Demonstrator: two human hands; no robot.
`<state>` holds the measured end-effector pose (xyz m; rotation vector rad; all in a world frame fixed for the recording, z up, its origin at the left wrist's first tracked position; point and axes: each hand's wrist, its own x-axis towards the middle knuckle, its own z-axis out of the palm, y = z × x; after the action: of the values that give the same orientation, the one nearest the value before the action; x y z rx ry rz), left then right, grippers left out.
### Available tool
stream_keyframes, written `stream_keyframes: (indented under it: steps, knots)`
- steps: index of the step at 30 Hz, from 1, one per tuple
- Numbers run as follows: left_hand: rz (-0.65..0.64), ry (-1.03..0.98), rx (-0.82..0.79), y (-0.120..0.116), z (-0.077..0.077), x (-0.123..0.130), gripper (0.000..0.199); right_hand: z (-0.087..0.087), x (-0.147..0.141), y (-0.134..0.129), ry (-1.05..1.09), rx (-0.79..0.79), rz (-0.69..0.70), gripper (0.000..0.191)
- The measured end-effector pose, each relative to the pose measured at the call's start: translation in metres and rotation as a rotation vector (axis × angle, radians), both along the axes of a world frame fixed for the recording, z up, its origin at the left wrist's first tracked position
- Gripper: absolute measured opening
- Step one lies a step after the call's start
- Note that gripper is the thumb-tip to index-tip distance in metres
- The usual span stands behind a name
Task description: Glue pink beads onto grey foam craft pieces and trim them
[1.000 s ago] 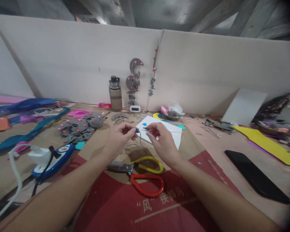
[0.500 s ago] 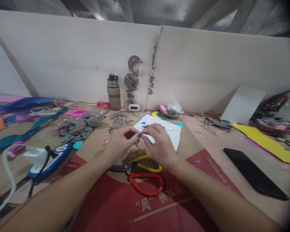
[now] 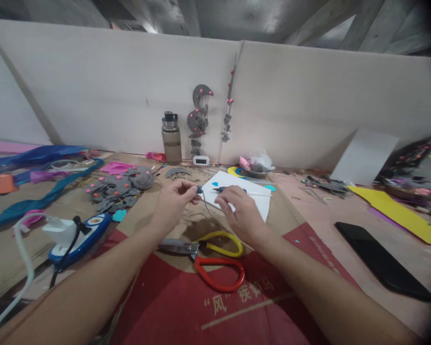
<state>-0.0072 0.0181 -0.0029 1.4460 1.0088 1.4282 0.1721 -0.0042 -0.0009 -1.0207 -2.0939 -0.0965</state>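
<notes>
My left hand (image 3: 175, 203) pinches a small dark blue piece (image 3: 199, 189) between thumb and fingertips. A thin grey cord (image 3: 205, 205) trails down from that piece. Just to the right, my right hand (image 3: 242, 213) is loosely curled, thumb and fingers apart, with nothing seen in it. Behind its fingers, a dark-tipped blue tool (image 3: 219, 189) lies on white paper (image 3: 262, 206); the hand hides part of it. Below both hands, large scissors (image 3: 219, 275) with one red and one yellow handle lie on the red and brown board (image 3: 158, 297).
Grey felt pieces with pink and orange balls (image 3: 111, 187) lie left, near a blue-and-white power strip (image 3: 82, 239). A bottle (image 3: 171, 143) and a small digital clock (image 3: 201, 160) stand at the back. A black phone (image 3: 380, 261) and yellow sheet (image 3: 398, 211) lie right.
My hands have drawn apart from the shared pinch. The small blue piece now stays in my left fingers, and my right fingers have loosened and moved right. The view has shifted slightly.
</notes>
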Motion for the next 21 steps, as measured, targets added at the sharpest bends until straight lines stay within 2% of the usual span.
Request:
stream_keyframes:
  steps: [2,4,6,7,9,11,15,18,21]
  knots:
    - [-0.021,-0.136,-0.02,0.006,-0.004,-0.002,0.019,0.002,0.013,0.01,-0.026,-0.028,-0.179,0.023]
    - [-0.04,-0.263,-0.039,0.011,-0.006,-0.003,0.02,0.001,0.028,0.02,-0.139,-0.134,-0.435,0.026]
    - [-0.051,-0.351,-0.064,0.014,-0.008,-0.004,0.021,-0.004,0.039,0.028,-0.315,-0.355,-0.626,0.038]
    - [-0.055,-0.376,-0.075,0.015,-0.008,-0.004,0.021,-0.007,0.043,0.031,-0.391,-0.464,-0.647,0.041]
    - [-0.059,-0.392,-0.078,0.015,-0.007,-0.004,0.021,-0.014,0.045,0.034,-0.445,-0.584,-0.659,0.038]
    - [-0.044,-0.357,-0.041,0.014,-0.007,-0.004,0.021,-0.02,0.044,0.037,-0.415,-0.616,-0.661,0.034]
    - [-0.011,-0.161,0.058,0.011,-0.008,-0.005,0.022,-0.024,0.043,0.043,-0.159,-0.683,-0.667,0.033]
    - [0.025,-0.149,0.061,0.012,-0.008,-0.007,0.022,-0.018,0.041,0.044,0.132,-0.575,-0.582,0.031]
    - [0.051,-0.265,0.018,0.016,-0.007,-0.009,0.019,-0.009,0.032,0.035,0.334,-0.464,-0.405,0.028]
